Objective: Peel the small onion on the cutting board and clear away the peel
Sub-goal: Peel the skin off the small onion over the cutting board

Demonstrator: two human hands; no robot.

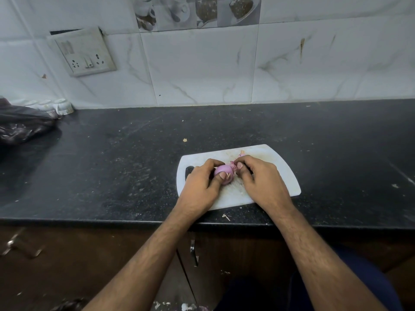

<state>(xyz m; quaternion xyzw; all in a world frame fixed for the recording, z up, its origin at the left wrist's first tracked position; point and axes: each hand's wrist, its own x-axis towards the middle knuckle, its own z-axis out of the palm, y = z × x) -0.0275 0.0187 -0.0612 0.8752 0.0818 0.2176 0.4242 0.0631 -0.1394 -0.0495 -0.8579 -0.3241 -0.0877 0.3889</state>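
Observation:
A small pink-purple onion rests on the white cutting board near its middle. My left hand grips the onion, with the thumb pressed on its near side. My right hand pinches a strip of pink peel at the onion's right end, the peel still joined to the onion. A loose bit of peel lies on the board just beyond my right fingers. Much of the onion's left side is hidden by my left fingers.
The board lies on a black stone counter near its front edge. A dark plastic bag and small white cups sit at the far left. Peel scraps dot the counter. A socket plate hangs on the tiled wall.

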